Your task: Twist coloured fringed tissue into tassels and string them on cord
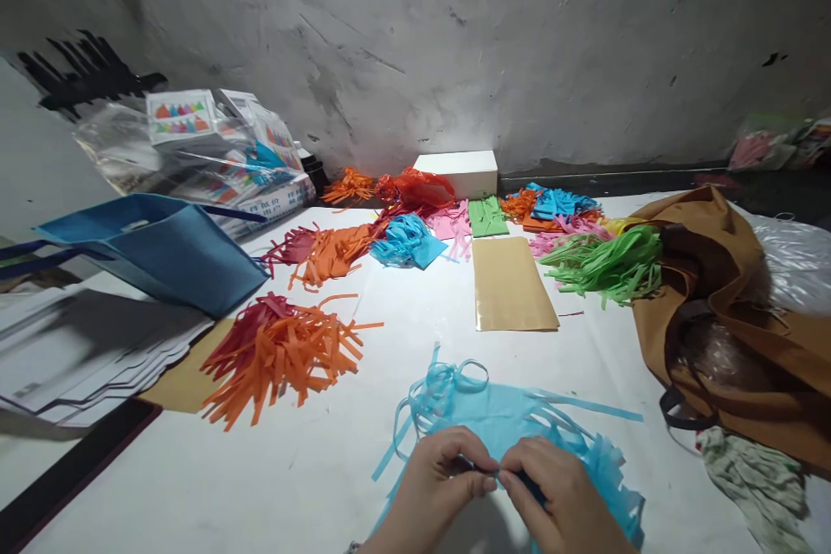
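Light blue fringed tissue paper [499, 409] lies spread on the white table in front of me, its cut strips fanning out to both sides. Over its near edge, my left hand [447, 476] and my right hand [551, 485] meet with fingertips almost touching. Thumb and forefinger of each hand are closed in a pinch on a small bit of the blue tissue. My fingers and palms hide most of the pinched part.
Orange and red fringed tissue [286, 355] lies at left, near a blue bag [162, 247] and stacked white sheets [84, 346]. A brown paper sheet [512, 281] is ahead. Green fringe [607, 264] and a brown cloth bag [707, 294] sit right. A white box [460, 173] stands by the wall.
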Motion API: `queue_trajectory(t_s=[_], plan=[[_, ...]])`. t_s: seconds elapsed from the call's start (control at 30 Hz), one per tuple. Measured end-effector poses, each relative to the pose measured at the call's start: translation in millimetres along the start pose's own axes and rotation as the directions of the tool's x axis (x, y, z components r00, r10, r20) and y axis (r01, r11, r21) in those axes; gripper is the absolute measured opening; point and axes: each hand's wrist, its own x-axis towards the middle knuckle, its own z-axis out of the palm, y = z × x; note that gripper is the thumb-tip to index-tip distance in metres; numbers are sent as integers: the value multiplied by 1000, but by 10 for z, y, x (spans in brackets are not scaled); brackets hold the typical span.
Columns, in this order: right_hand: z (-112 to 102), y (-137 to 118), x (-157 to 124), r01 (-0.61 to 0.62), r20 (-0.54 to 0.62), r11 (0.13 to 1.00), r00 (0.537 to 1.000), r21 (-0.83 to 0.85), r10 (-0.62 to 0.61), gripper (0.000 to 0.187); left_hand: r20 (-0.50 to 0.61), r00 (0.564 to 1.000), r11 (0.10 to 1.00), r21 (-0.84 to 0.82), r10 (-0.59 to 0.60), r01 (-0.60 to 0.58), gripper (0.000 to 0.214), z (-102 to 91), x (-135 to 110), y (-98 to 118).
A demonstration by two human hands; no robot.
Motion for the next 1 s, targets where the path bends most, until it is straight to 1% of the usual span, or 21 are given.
queue_trajectory(t_s=[0.1, 0.2, 0.23, 0.3, 0.37, 0.4, 0.47, 0.53, 0.6, 0.7, 0.77, 0.83, 0.87, 0.9, 0.97, 1.0], plan=[[40, 41, -24, -39, 19, 998, 999, 50, 38, 22, -3, 1000, 1000, 19, 12, -12, 19, -11, 7, 5], [65, 77, -38, -56, 2, 997, 998, 57, 56, 22, 2, 1000, 1000, 6, 1, -1, 13, -20, 3, 9], [69, 82, -38, -82, 7, 993, 997, 86, 82, 22, 4, 1000, 1000, -1, -10, 10, 12, -21, 1, 8], [69, 82, -33, -175, 66, 968, 984, 180, 165, 22, 5, 1000, 1000, 12, -12, 12, 11, -20, -4, 0], [61, 71, -22, -250, 124, 937, 966, 244, 225, 21, 5, 1000, 998, 54, 19, -19, 11, -17, -8, -16], [54, 63, -15, -262, 135, 932, 963, 251, 235, 20, 9, 999, 996, 79, 42, -43, 11, -17, -10, -26], [37, 48, 0, -262, 128, 935, 963, 240, 237, 17, 31, 996, 988, 126, 89, -93, 12, -20, -13, -41], [16, 33, 19, -288, 127, 925, 956, 246, 264, 18, 54, 991, 976, 174, 124, -132, 12, -29, -14, -45], [-6, 14, 44, -368, 162, 887, 928, 279, 334, 19, 88, 983, 959, 225, 159, -175, 11, -44, -13, -32], [-34, -28, 85, -497, 264, 769, 867, 402, 423, 22, 152, 961, 908, 321, 232, -270, 10, -63, -13, -5], [-43, -59, 108, -537, 320, 692, 844, 482, 431, 27, 166, 949, 874, 371, 270, -313, 13, -66, -19, -1], [-45, -83, 120, -555, 348, 657, 832, 510, 433, 30, 151, 952, 875, 377, 264, -303, 13, -57, -31, -16], [-45, -91, 120, -561, 349, 662, 828, 497, 439, 31, 144, 959, 889, 362, 245, -282, 13, -49, -38, -29], [-44, -95, 118, -560, 343, 685, 828, 465, 444, 30, 137, 966, 906, 339, 217, -252, 13, -40, -44, -44], [-44, -95, 107, -535, 295, 768, 842, 352, 451, 26, 135, 979, 941, 284, 152, -186, 12, -22, -53, -71], [-45, -92, 102, -506, 260, 814, 858, 285, 442, 25, 134, 983, 954, 258, 124, -155, 11, -14, -55, -80]])
